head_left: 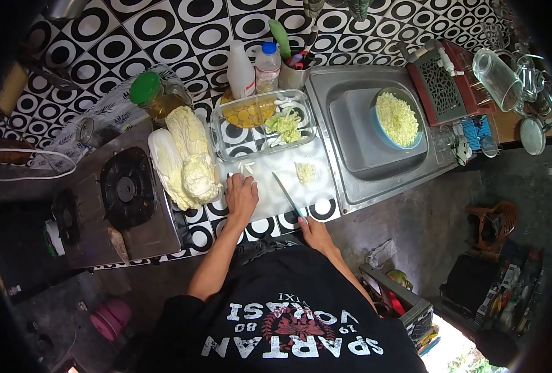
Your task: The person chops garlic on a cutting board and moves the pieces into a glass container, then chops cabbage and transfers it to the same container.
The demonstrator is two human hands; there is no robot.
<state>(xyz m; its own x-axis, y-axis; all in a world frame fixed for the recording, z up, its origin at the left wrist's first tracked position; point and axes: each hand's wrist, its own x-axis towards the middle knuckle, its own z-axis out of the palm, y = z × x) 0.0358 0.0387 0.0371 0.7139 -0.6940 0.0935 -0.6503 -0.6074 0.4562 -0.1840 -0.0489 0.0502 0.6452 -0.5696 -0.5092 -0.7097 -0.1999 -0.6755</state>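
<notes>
My right hand [315, 233] grips a knife [286, 194] by its light blue handle, the blade slanting away over a translucent cutting board [266, 189]. My left hand [241, 198] lies on the board's left side, fingers spread and pointing forward. Just beyond its fingertips are a few pale strips of cabbage [246, 166]. A small heap of chopped cabbage [305, 173] sits to the right of the blade. Behind the board stands a glass dish [220, 133] with cut leaf pieces [283, 126] inside. Whole napa cabbages [185, 158] lie left of my left hand.
A bowl of chopped cabbage [397, 119] rests in the steel sink [350, 193] on the right. To the left is a gas stove [145, 233]. A green-lidded jar [157, 102], a white bottle [240, 68] and a blue-capped bottle [268, 67] stand along the back.
</notes>
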